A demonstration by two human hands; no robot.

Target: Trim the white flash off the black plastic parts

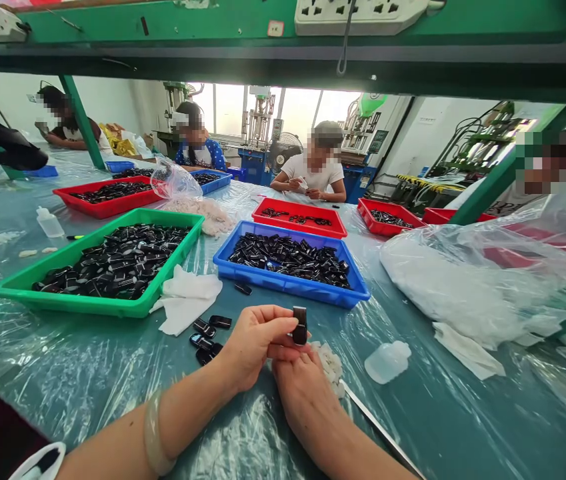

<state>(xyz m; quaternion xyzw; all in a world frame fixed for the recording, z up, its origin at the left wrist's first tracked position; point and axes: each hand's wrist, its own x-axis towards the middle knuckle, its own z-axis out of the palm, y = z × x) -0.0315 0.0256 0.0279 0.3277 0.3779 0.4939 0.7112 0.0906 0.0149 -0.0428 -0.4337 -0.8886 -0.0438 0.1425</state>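
Clearly, the left hand (253, 343) pinches a small glossy black piece (300, 325) upright below the frame's centre, probably so its surface is easily seen, while the right hand (305, 387) curls close, its grip hidden, above the green counter (443, 427) covered with clear plastic film (113, 370).

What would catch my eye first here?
Probably the green tray at left and blue tray at centre, heaped with glossy black pieces. Nearer, the left hand pinches one black piece beside the right hand. Across the top runs a green beam bearing white power strips.
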